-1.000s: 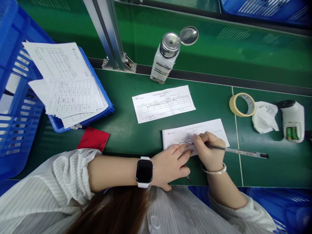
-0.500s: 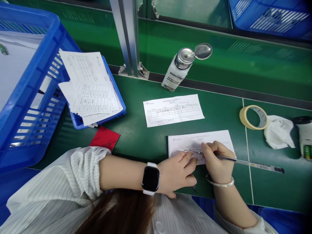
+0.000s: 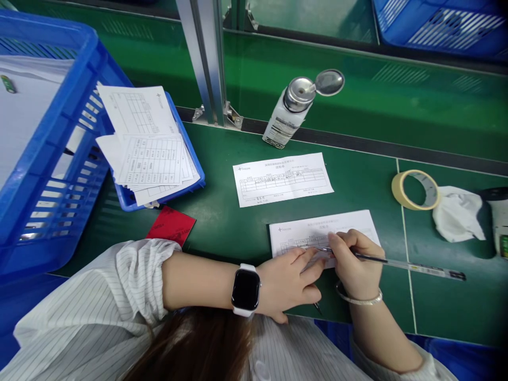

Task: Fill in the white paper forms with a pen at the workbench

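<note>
My right hand (image 3: 359, 263) is closed around a pen (image 3: 413, 266), whose tip touches a pad of printed forms (image 3: 353, 225) near the front of the table. Handwriting shows in the form's table beside the tip. My left hand (image 3: 291, 283) lies with fingers apart over the pad's lower left edge, holding nothing. Under its fingers, the dark tip of a thin object (image 3: 317, 308) sticks out; the rest is hidden. Beyond the pad lies a single filled-in form (image 3: 283, 180), flat on the green table.
Behind the form stands a white bottle (image 3: 283, 119) with its metal lid up. To the right are a tape roll (image 3: 400, 193) and crumpled tissue (image 3: 456, 214). At left are a blue tray (image 3: 198, 177) of papers, a red card (image 3: 171, 225) and a large blue crate (image 3: 51, 127).
The pad has shifted slightly to the left under my hands. The pen tip has moved a little along the form's row, to the right. My left hand stays nearly still.
</note>
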Demonstrator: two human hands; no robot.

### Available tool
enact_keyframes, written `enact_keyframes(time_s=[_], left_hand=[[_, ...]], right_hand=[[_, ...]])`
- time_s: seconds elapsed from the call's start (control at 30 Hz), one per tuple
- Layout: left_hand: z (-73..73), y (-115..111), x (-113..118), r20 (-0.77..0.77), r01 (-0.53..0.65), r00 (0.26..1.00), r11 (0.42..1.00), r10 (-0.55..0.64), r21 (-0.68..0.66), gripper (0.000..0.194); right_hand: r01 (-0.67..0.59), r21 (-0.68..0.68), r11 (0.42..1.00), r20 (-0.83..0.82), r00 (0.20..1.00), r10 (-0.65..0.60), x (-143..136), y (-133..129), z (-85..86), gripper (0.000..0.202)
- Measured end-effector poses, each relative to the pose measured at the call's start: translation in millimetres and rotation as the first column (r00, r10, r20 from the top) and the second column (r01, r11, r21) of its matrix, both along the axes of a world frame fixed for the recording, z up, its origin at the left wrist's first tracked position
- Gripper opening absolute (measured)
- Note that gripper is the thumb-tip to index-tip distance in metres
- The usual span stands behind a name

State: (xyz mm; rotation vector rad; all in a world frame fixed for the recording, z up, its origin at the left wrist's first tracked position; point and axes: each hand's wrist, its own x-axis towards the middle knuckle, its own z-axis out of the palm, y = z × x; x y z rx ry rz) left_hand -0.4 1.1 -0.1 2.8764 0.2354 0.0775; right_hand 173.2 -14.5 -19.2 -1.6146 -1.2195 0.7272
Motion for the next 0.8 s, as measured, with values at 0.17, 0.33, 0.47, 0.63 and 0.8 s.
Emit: enact_keyframes(time_s=[0.17,0.33,0.47,0.63,0.8], left_hand=[[0.5,-0.2,0.1,-0.010,-0.014,1.000,1.000,0.014,0.006,0.067],[1.4,1.0,0.4,-0.016,-0.001,1.000,1.000,0.001,0.009,0.067],[-1.6,-0.6,0.1,0.017,-0.006,1.000,1.000,0.006,0.004,0.069],[-8.0,-1.8,0.1,0.070,-0.031,0.997,0.999,0.032,-0.013,0.071],[-8.9,-2.1,1.5,0.051,-0.024,0.998,1.000,0.025,-0.015,0.071]], right_hand=[[0.002,0.006,1.000,-0.004,1.000,-0.002,-0.3,-0.5,0.6,0.041],[0.061,0.039,0.997,0.104,0.992,-0.065,0.6,-0.4,1.1,0.039],[0.064,0.041,0.997,0.204,0.976,-0.071,0.9,0.3,0.3,0.038],[0.035,0.034,0.999,0.222,0.974,-0.042,-0.3,-0.2,-2.6,0.038],[0.010,0.053,0.999,0.307,0.951,-0.026,-0.5,0.0,-2.2,0.035]])
